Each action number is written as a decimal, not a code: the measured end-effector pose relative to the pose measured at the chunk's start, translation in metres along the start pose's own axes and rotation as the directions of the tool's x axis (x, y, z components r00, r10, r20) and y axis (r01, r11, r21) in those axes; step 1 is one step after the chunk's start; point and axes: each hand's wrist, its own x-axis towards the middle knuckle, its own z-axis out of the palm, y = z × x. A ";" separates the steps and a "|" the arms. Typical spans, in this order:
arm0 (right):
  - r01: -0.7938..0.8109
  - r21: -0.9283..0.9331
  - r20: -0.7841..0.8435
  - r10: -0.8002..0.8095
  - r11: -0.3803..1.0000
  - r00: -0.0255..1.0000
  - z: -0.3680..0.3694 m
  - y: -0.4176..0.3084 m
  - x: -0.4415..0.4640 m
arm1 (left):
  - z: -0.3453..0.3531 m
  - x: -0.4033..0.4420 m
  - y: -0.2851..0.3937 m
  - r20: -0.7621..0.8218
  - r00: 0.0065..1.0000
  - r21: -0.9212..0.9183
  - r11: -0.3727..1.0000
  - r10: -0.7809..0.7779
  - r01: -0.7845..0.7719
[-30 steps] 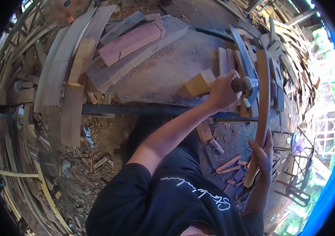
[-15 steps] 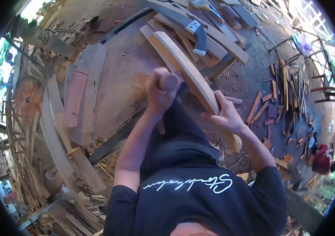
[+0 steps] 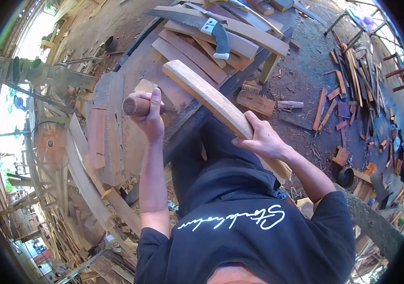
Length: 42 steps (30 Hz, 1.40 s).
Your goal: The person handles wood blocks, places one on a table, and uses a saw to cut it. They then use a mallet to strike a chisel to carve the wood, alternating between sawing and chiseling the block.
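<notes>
My left hand (image 3: 152,118) is closed around a tool with a thick, round wooden handle (image 3: 137,107). The butt of the handle faces left, and only a small dark part shows past the fist, so its kind is unclear. In my right hand (image 3: 263,137) is a long, slightly curved piece of wood (image 3: 206,97), gripped near its lower middle. The wood slants from over the workbench (image 3: 135,151) down towards my right side, with its near end partly behind my right hand and forearm. The tool is apart from the wood, to its left.
A pruning saw (image 3: 217,35) with a dark curved handle lies on stacked boards (image 3: 190,54) at the bench's far end. A reddish block (image 3: 97,137) sits at the bench's left side. Scrap wood (image 3: 325,109) litters the floor at right; long planks (image 3: 86,177) lean at left.
My left hand has swung left, away from the wood, carrying the tool. The far end of the wood has dropped lower and left in view; my right hand keeps its grip. The view has shifted.
</notes>
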 end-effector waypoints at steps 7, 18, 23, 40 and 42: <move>0.116 0.021 -0.070 -0.114 0.993 0.991 -0.001 -0.006 0.002 | -0.012 -0.006 0.018 0.027 0.997 0.009 0.997 0.071 -0.072; -0.038 -0.043 -0.025 0.037 0.998 0.999 0.014 -0.027 0.036 | -0.029 0.020 0.030 -0.188 0.982 -0.044 0.999 -0.035 0.027; -0.049 0.039 -0.090 0.052 0.998 0.995 0.014 -0.020 0.046 | -0.055 0.017 0.026 -0.255 0.963 -0.160 0.986 -0.087 0.046; -0.057 0.063 -0.214 0.069 0.996 0.974 0.004 -0.011 0.024 | 0.058 0.052 -0.038 0.319 0.793 0.940 0.280 -0.519 -0.195; -0.071 0.067 -0.220 0.084 0.995 0.972 0.003 -0.006 0.018 | 0.053 0.056 -0.053 0.397 0.707 0.912 0.336 -0.585 -0.234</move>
